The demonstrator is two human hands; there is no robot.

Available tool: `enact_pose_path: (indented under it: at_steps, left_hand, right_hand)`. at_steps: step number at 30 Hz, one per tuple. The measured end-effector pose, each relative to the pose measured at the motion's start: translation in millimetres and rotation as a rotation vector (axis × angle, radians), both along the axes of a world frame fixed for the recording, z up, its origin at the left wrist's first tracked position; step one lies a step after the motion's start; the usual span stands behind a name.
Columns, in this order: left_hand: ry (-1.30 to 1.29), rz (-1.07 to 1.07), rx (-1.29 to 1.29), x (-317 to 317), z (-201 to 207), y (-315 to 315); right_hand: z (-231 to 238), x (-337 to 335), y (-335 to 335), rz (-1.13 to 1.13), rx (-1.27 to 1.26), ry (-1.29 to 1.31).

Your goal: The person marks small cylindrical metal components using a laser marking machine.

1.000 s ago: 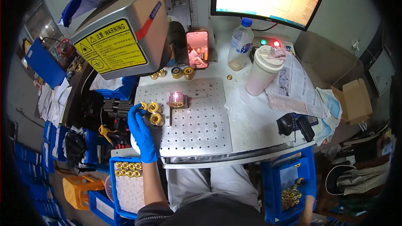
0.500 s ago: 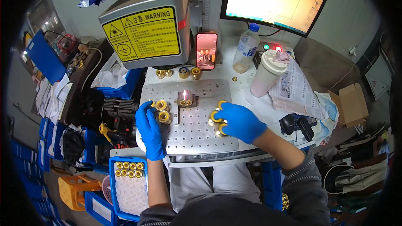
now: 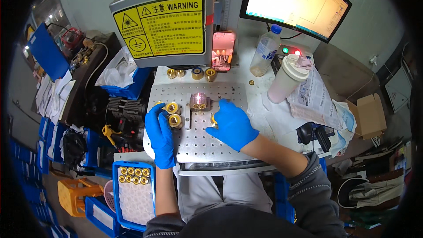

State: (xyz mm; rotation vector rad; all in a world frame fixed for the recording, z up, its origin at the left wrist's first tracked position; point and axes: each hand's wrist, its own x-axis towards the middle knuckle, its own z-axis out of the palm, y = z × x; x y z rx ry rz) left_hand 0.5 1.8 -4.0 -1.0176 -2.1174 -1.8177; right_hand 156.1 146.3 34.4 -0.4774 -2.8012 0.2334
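My right hand (image 3: pixel 235 125), in a blue glove, reaches over the perforated metal plate (image 3: pixel 207 145). Its fingers close around a brass fitting (image 3: pixel 214 121), of which only an edge shows; anything else under the palm is hidden. My left hand (image 3: pixel 159 139), also gloved, rests at the plate's left edge, fingers curled against a brass fitting (image 3: pixel 159 105). Beside those fingers stand two more ring-shaped brass fittings, an upper one (image 3: pixel 172 107) and a lower one (image 3: pixel 175 120). Between my hands, another brass fitting (image 3: pixel 199 101) sits in a small metal fixture, lit pinkish on top.
A grey machine head (image 3: pixel 163 26) with a yellow warning label overhangs the plate's back. Several brass fittings (image 3: pixel 197 73) stand behind the plate, near a phone (image 3: pixel 223 50). A bottle (image 3: pixel 265 50) and a tumbler (image 3: pixel 287 79) are at right. A blue tray (image 3: pixel 115 194) holds fittings.
My right hand has moved left across the plate toward the fixture. The fittings seen by its fingers are now mostly hidden beneath it. My left hand stays nearly in place; the view has shifted slightly.
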Motion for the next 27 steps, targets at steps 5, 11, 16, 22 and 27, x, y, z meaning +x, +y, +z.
enact_pose_path:
  at_steps: [5, 11, 16, 22, 27]
  left_hand:
    - [0.025, 0.010, -0.026, -4.0, -3.3, -0.3]
    - [0.021, 0.010, -0.041, -4.7, -3.3, 0.5]
    - [0.058, 0.014, -0.055, -2.1, -1.5, 1.9]
    - [0.026, 0.005, -0.053, 0.5, 1.9, 1.9]
    - [0.051, 0.016, -0.066, -1.2, -2.2, 1.4]
  right_hand:
    - [8.2, -8.4, 22.3, -0.049, -0.314, -0.054]
    - [7.6, -40.3, 88.5, -0.086, -1.325, 0.134]
    - [-30.3, -70.4, 109.6, -0.083, -1.728, 0.399]
    - [-39.4, -65.2, 105.0, 0.022, -0.902, 0.348]
    - [-45.2, -72.0, 103.3, -0.065, -1.541, 0.572]
